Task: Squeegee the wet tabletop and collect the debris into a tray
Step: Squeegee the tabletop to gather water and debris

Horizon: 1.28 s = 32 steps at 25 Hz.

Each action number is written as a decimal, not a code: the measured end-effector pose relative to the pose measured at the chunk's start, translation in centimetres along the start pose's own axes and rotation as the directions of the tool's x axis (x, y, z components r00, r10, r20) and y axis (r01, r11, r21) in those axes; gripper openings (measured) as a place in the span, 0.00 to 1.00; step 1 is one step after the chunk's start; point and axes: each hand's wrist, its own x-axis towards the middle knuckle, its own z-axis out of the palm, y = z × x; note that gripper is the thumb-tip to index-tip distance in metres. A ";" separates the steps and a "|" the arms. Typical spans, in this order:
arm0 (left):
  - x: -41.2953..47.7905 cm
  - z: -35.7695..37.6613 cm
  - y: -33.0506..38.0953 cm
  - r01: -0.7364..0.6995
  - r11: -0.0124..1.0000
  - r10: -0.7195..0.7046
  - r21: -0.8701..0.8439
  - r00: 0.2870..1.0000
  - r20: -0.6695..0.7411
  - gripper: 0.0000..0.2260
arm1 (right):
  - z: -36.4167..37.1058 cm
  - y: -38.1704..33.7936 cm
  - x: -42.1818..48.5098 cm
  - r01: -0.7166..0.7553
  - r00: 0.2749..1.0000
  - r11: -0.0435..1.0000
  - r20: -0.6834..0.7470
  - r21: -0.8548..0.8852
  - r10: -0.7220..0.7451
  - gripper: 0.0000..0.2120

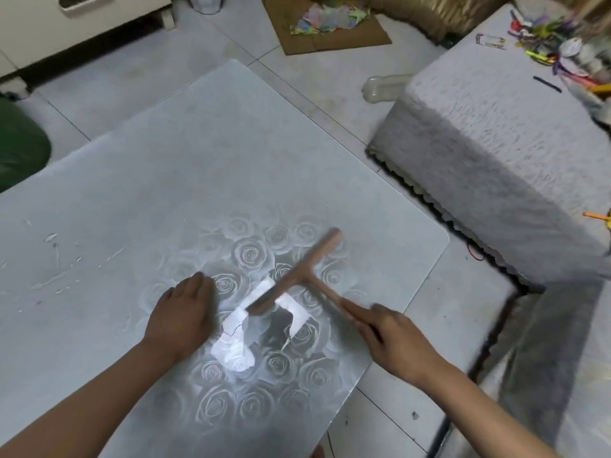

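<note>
- Tabletop [198, 160]: frosted glass with a rose pattern, seen from above; thin water streaks and droplets [56, 259] lie on its left part
- Squeegee [305, 267]: pinkish, T-shaped, on the near-right part of the tabletop; its blade runs diagonally from far right to near left, and the near end sits over bright reflective patches [231, 345] on the glass. Motion blur prevents confirming whether the blade edge touches the surface
- Right hand [393, 335]: wrapped round the end of the squeegee handle, at the right edge of the tabletop; fingers blurred, exact finger positions cannot be told
- Left hand [182, 312]: palm down, fingers laid flat on the glass and holding nothing – just left of the blade's near end, not touching it
- Hands are apart, with the squeegee between them
- Surroundings: grey fabric-covered seat [496, 143] to the right with coloured clutter on top; clear plastic bottle [383, 87] on the tiled floor beside it; flattened cardboard [347, 38] beyond the table; dark green object [20, 150] at the left edge – not identifiable
</note>
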 end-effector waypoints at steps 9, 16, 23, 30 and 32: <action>-0.4 -0.4 -8.2 0.185 0.977 -0.191 0.110 0.981 0.044 0.32 | -6.7 2.7 4.0 0.017 0.974 0.949 0.222 -0.316 0.057 0.22; -1.5 -0.1 -11.6 0.285 0.954 -0.290 0.089 0.956 0.047 0.29 | 0.0 -11.9 18.9 0.284 0.952 0.912 0.198 -0.297 -0.232 0.21; -4.6 0.6 -17.0 0.365 0.930 -0.367 0.033 0.927 0.074 0.31 | -4.0 -11.6 15.5 0.154 0.954 0.939 0.293 -0.307 -0.061 0.26; -8.0 0.8 -19.7 0.474 0.880 -0.472 -0.026 0.879 0.068 0.28 | 5.9 -25.4 20.8 0.345 0.922 0.906 0.270 -0.244 -0.278 0.23; -9.4 1.0 -21.4 0.503 0.864 -0.499 -0.033 0.863 0.083 0.27 | 5.6 -24.1 16.6 0.254 0.956 0.936 0.209 -0.245 -0.205 0.24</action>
